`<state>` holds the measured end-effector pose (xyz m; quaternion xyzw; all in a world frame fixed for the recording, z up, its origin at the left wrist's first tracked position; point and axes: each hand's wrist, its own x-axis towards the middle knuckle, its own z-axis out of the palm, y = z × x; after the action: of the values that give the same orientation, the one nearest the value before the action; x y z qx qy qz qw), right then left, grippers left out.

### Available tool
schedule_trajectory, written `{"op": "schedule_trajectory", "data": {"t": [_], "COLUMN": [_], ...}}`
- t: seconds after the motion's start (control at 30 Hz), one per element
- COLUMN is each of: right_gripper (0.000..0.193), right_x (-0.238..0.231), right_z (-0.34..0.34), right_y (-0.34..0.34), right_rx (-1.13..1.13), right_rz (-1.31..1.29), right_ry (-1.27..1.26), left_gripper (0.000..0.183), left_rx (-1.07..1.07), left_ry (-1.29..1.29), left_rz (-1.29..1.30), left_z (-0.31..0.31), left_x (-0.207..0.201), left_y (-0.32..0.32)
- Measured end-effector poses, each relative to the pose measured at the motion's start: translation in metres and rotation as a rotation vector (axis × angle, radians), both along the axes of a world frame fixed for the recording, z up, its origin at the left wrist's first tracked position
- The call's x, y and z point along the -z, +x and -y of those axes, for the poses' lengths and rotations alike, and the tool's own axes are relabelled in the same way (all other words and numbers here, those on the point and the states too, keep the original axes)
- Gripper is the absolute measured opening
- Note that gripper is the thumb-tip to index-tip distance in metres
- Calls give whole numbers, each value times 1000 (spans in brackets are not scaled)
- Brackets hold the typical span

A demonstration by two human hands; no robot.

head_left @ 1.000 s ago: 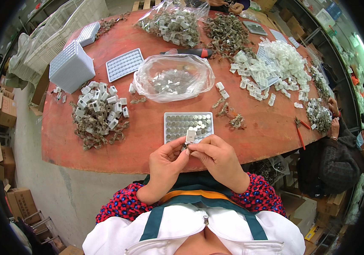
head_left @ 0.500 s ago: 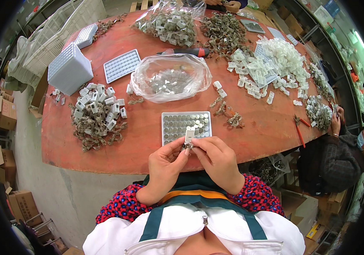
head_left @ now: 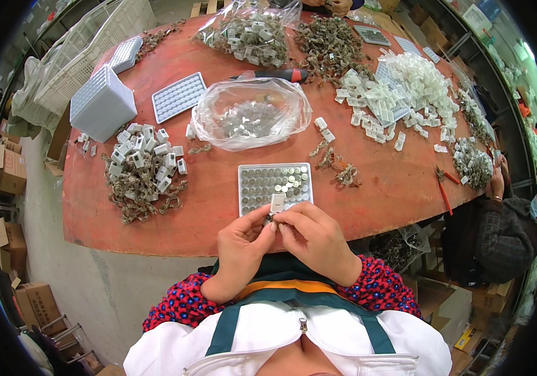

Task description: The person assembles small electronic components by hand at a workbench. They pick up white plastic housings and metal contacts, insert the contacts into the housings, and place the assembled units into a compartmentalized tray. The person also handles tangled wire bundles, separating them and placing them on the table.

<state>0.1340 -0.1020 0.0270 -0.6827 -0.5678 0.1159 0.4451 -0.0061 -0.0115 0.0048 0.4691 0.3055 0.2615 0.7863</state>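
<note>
Your left hand (head_left: pixel 237 247) and right hand (head_left: pixel 320 239) pinch a small white rectangular plastic case (head_left: pixel 277 202), fingers nearly closed; slackening could drop it onto the pale rectangular plastic tray (head_left: pixel 240 188).

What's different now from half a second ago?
The white case has dipped slightly toward the person, and the right hand has shifted its fingertips a little left and nearer the person, just below it. Nothing was visibly taken or let go; the left hand stays at the case's lower end. The tray and clear bag stayed put.
</note>
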Motion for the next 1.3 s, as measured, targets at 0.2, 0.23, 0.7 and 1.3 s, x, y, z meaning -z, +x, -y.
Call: {"op": "schedule_trajectory", "data": {"t": [0.2, 0.23, 0.7, 1.3], "right_gripper": [16, 16, 16, 15], "right_x": [8, 10, 1, -6], "right_z": [-10, -12, -18, -7], "right_y": [25, 28, 42, 7], "right_rx": [166, 179, -40, 31], "right_rz": [51, 118, 9, 254], "right_ry": [-41, -55, -64, 90], "left_gripper": [36, 35, 37, 40], "left_rx": [-77, -82, -45, 0], "left_ry": [-19, -33, -46, 86], "left_rz": [-89, -106, -105, 11], "left_z": [-13, -13, -10, 0], "left_x": [-3, -4, -7, 0], "left_y": [-6, -6, 0, 3]}}
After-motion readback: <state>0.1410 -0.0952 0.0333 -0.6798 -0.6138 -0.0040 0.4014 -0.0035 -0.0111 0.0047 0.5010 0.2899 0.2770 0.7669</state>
